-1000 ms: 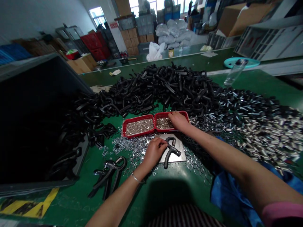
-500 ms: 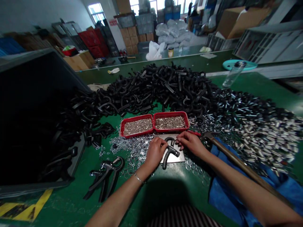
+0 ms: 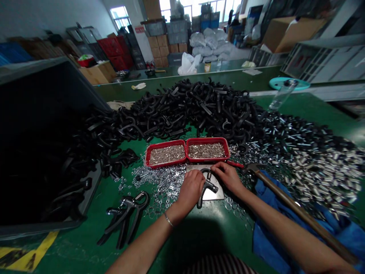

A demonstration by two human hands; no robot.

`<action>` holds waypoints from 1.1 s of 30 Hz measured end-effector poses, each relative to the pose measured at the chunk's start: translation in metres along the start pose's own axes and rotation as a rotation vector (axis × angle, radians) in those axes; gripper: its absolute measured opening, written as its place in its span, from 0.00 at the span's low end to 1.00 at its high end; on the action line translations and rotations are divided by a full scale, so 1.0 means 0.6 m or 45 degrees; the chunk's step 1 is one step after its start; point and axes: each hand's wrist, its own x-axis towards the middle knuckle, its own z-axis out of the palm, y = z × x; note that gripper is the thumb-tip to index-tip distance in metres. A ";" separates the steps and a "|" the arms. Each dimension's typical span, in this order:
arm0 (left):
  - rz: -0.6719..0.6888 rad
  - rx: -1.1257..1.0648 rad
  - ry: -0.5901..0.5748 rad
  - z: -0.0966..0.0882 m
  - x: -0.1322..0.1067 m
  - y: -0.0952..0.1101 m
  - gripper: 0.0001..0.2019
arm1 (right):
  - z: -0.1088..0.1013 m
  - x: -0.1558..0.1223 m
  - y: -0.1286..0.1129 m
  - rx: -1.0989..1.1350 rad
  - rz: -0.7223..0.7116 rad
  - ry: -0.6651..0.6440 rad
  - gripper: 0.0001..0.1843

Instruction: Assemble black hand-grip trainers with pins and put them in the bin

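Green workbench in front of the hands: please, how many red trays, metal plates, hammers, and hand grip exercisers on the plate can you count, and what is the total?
Red plastic trays: 2
Metal plate: 1
Wooden-handled hammer: 1
Black hand grip exerciser: 1
Total: 5

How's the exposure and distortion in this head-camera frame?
In the head view, the window is blown out, the bin at left falls nearly black, a shadow lies on the bench below the left hand and right hand, and the wide lens bows the straight edges toward the frame's sides.
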 end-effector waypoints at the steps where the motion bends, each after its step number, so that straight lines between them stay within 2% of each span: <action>1: 0.025 0.033 -0.012 0.000 0.001 -0.001 0.08 | 0.001 0.000 0.000 -0.008 -0.003 0.003 0.13; 4: 0.112 0.159 -0.058 -0.005 -0.002 0.003 0.10 | 0.002 -0.002 -0.001 -0.056 -0.067 0.008 0.12; 6: 0.148 0.255 -0.076 -0.011 -0.011 0.011 0.12 | 0.003 -0.005 -0.004 -0.143 -0.181 0.012 0.11; 9: 0.124 0.357 -0.088 -0.016 -0.031 0.028 0.16 | 0.005 -0.011 -0.007 -0.287 -0.350 0.027 0.11; 11: 0.091 0.389 -0.100 -0.014 -0.045 0.036 0.20 | 0.008 -0.014 -0.007 -0.324 -0.401 0.037 0.11; 16: 0.073 0.428 -0.164 -0.008 -0.054 0.040 0.22 | 0.014 -0.016 0.001 -0.282 -0.374 0.087 0.10; 20: 0.114 0.403 -0.182 -0.018 -0.049 0.036 0.21 | 0.016 -0.017 0.001 -0.292 -0.375 0.113 0.10; 23: 0.151 0.380 -0.194 -0.027 -0.047 0.033 0.21 | 0.017 -0.020 -0.005 -0.391 -0.417 0.099 0.11; 26: 0.185 0.357 -0.206 -0.033 -0.047 0.026 0.21 | 0.012 -0.024 -0.015 -0.590 -0.468 0.000 0.12; 28: 0.216 0.343 -0.219 -0.035 -0.047 0.019 0.21 | -0.006 -0.033 -0.022 -0.698 -0.475 -0.097 0.13; 30: 0.252 0.337 -0.232 -0.037 -0.048 0.011 0.21 | -0.042 -0.052 -0.024 -0.808 -0.476 -0.107 0.13; 33: 0.309 0.342 -0.249 -0.041 -0.050 0.004 0.21 | -0.126 -0.100 -0.013 -1.162 -0.379 0.086 0.18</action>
